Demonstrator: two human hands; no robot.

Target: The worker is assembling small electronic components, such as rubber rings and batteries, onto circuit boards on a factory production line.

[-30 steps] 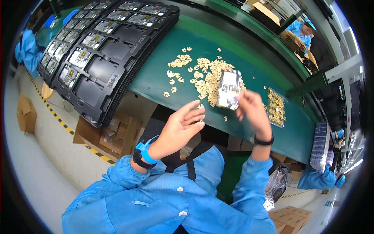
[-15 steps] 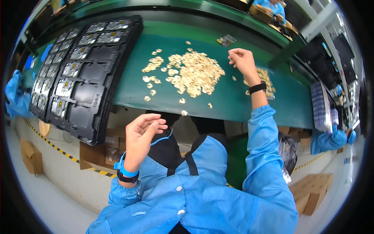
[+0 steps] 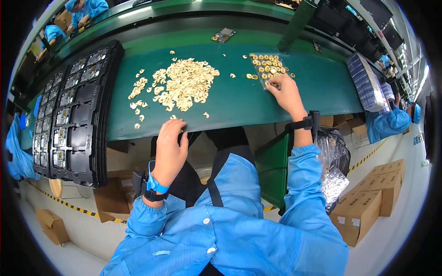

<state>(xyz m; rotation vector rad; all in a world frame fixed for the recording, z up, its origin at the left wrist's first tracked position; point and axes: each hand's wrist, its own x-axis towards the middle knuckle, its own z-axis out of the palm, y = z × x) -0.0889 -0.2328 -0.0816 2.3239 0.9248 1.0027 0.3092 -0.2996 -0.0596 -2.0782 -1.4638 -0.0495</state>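
Note:
My right hand (image 3: 286, 94) is at the near edge of a clear tray (image 3: 254, 59) filled with rows of small round yellow-rimmed pieces (image 3: 266, 63). Its thumb and fingers are bent together in a pinch, and whatever is between them is hidden. At the table's front edge my left hand (image 3: 170, 142) hovers palm down with loosely curved fingers, the thumb apart and nothing seen in it. Beyond it a heap of small pale, crescent-shaped pieces (image 3: 186, 85) is spread on the green mat, with several strays at its left. A few yellow-rimmed pieces (image 3: 251, 76) lie beside the tray.
Stacked black trays (image 3: 85, 119) holding circuit modules stand at the left. A small electronic module (image 3: 224, 35) lies at the back. On the right are a wrapped stack (image 3: 367, 83) and a green bin (image 3: 272, 168) below the table edge. Co-workers in blue sit around.
The view has swung right. My right hand has moved from beside the heap to the clear tray and come down at its near edge. My left hand has moved up to the table's edge, turning palm down.

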